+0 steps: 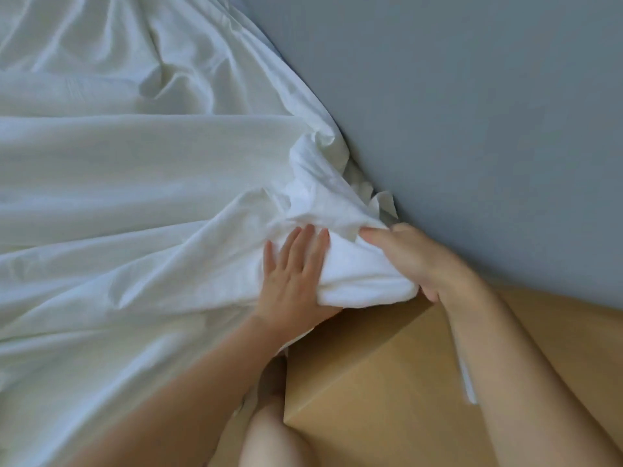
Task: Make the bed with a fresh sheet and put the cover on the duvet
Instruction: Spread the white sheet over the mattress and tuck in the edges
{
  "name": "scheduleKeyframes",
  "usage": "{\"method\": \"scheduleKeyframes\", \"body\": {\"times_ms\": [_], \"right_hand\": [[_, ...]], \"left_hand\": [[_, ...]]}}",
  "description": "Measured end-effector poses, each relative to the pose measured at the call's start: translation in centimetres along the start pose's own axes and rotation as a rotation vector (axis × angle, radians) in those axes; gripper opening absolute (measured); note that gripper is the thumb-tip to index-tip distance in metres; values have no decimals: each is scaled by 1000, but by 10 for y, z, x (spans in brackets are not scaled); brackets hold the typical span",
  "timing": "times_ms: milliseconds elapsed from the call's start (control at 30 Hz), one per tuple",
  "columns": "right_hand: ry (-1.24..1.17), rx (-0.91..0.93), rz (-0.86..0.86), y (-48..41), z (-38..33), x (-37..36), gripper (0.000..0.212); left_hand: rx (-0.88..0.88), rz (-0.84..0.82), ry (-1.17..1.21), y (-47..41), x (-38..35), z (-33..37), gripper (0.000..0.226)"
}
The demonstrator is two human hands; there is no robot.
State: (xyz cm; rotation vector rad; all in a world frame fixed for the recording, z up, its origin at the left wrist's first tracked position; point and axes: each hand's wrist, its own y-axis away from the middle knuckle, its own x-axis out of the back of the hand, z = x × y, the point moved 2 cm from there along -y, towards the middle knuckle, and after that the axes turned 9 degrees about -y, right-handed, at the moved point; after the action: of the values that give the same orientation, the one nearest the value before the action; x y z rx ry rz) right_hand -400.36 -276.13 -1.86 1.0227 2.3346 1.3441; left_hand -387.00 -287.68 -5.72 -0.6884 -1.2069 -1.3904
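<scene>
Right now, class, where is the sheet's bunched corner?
In the head view, right of centre, the sheet corner sits between the left hand and right hand, beside the grey surface.

Nothing to read in this shot: no lettering, label, brand, number or sign shows on the white sheet (135,197) filling the left of the frame, on the grey wall (472,96) at the upper right, or on the tan surface (371,365) at the lower right.
</scene>
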Motion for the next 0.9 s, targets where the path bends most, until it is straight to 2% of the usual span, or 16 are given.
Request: {"method": "scheduleKeyframes", "body": {"times_ms": [67,100,133,200,267,300,367,400,433,500,567,633,700,767,833,900], "right_hand": [[-54,-23,-107,18,12,8,51],[-138,31,-172,27,17,14,55],[-185,105,-250,37,22,19,59],[-38,180,-300,50,34,22,79],[248,135,-145,48,53,12,94],[321,130,-62,45,61,4,85],[219,310,84,33,72,-7,31],[102,355,154,28,76,-7,16],[16,341,226,22,80,-2,21],[-50,192,336,13,92,11,21],[113,29,398,1,112,20,14],[392,-102,464,-5,123,24,14],[611,-151,502,-4,123,21,36],[644,-158,555,6,113,10,63],[656,-2,653,20,95,-16,82],[680,264,657,33,75,-61,84]], "left_hand": [[150,-30,248,-21,12,9,34],[224,-61,328,-31,16,9,13],[278,-98,396,-38,22,7,4],[366,-253,704,-45,30,4,20],[405,-500,1137,-41,41,12,19],[419,-637,1265,-37,44,18,16],[422,-740,1334,-30,34,30,22],[418,-677,1300,-30,28,36,22],[400,-562,1208,-32,21,42,21],[303,-370,834,-33,1,53,22],[152,-389,421,-28,-24,61,23],[7,-486,175,-18,-48,60,37],[-76,-523,141,-7,-58,50,58],[-80,-478,218,7,-55,32,64],[25,-380,294,28,-45,-4,62],[221,-262,323,60,-32,-57,57]]}}
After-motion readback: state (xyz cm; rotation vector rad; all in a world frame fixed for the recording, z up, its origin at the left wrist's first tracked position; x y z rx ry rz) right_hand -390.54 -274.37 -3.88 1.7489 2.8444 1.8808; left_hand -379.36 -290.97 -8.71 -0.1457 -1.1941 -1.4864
